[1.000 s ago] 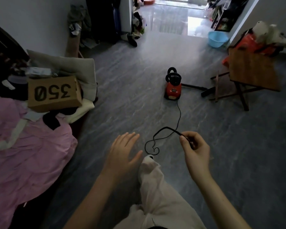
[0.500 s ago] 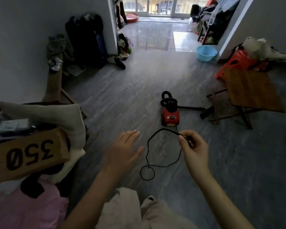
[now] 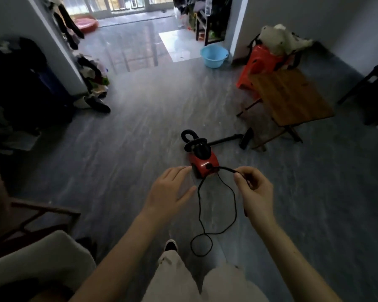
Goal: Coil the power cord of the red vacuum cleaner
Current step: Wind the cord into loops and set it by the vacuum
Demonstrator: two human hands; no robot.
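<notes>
On the grey floor sits the red vacuum cleaner point(image 3: 203, 164), its black power cord point(image 3: 235, 205) looping down w/ a small curl (near a shoe). Right hand point(image 3: 254, 192) pinches the cord; left hand point(image 3: 170, 190) hovers beside, fingers straight, holding nothing.

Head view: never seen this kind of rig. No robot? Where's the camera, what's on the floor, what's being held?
No machine here: a person works with bare hands, and the single picture comes from a wide-angle camera worn on the head, looking forward and down. The right hand pinches the black power cord, which hangs in a loop to the floor and runs to the red vacuum cleaner just ahead. The left hand is open beside the loop, holding nothing. Further off stand a wooden table, a blue basin and a red stool with things piled on it.
</notes>
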